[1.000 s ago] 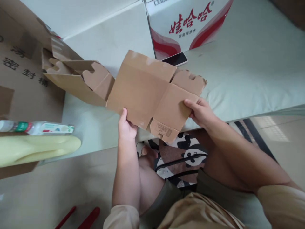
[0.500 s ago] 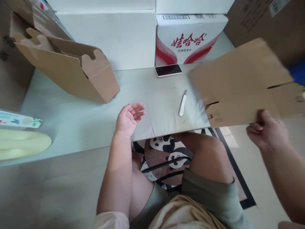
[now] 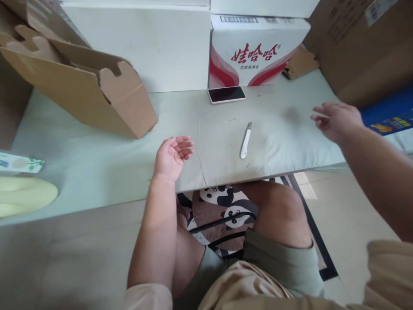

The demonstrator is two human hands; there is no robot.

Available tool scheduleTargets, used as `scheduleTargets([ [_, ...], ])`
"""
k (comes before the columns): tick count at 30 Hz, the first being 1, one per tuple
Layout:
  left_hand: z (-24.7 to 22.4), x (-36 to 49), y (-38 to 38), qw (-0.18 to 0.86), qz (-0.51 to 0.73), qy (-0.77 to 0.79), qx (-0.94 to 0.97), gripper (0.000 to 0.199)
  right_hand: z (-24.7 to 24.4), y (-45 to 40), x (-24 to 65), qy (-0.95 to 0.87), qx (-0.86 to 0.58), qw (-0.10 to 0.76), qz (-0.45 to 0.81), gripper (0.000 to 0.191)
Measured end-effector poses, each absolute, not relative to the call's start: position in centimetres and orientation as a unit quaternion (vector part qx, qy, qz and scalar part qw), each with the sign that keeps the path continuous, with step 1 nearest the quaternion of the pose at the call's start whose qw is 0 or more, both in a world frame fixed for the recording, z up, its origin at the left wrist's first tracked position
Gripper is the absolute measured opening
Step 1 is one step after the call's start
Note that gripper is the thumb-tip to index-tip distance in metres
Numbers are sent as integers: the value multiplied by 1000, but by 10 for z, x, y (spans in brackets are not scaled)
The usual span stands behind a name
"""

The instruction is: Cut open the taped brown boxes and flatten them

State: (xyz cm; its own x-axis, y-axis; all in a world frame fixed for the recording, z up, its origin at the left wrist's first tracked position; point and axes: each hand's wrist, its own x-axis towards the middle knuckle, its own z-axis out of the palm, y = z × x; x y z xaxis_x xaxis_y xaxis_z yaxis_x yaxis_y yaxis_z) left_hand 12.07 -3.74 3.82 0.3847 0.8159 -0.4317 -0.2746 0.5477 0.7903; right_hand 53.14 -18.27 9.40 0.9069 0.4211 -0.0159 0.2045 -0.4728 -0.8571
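My left hand (image 3: 174, 158) rests at the table's front edge, palm turned inward and fingers loosely stretched, with nothing in it. Over the right part of the table is my right hand (image 3: 338, 120), its fingers a little apart and holding nothing. Between the two hands lies a white utility knife (image 3: 246, 141), blade end pointing away from me. A phone (image 3: 226, 94) with a dark screen lies behind the knife, against the white boxes. To the left of my left hand stands an open-topped brown cardboard box (image 3: 87, 86) with notched flaps.
A white carton with red lettering (image 3: 258, 51) and a plain white box (image 3: 138, 47) line the back. Brown cardboard (image 3: 301, 62) shows beside the carton. On the right are a large brown box (image 3: 361, 47) and a blue package (image 3: 390, 116); a pale green object (image 3: 26, 196) sits far left.
The flat cardboard sheet has left my right hand, which has moved forward and left over the table. My left hand has barely moved. The view has shifted slightly.
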Motion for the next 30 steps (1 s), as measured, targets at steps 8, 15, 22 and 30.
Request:
scheduleTargets([
  [8, 37, 105, -43, 770, 386, 395, 318, 25, 87, -174, 438, -219, -829, 445, 257, 9],
  [15, 39, 79, -41, 720, 499, 412, 251, 22, 91, -94, 313, -648, -711, 227, 152, 26],
  [22, 41, 67, -32, 704, 547, 387, 235, 28, 144, 3, 198, -745, -649, 151, 3, 58],
  [30, 30, 72, -23, 619, 603, 426, 268, 34, 161, 53, 178, -752, -658, 34, -26, 27],
])
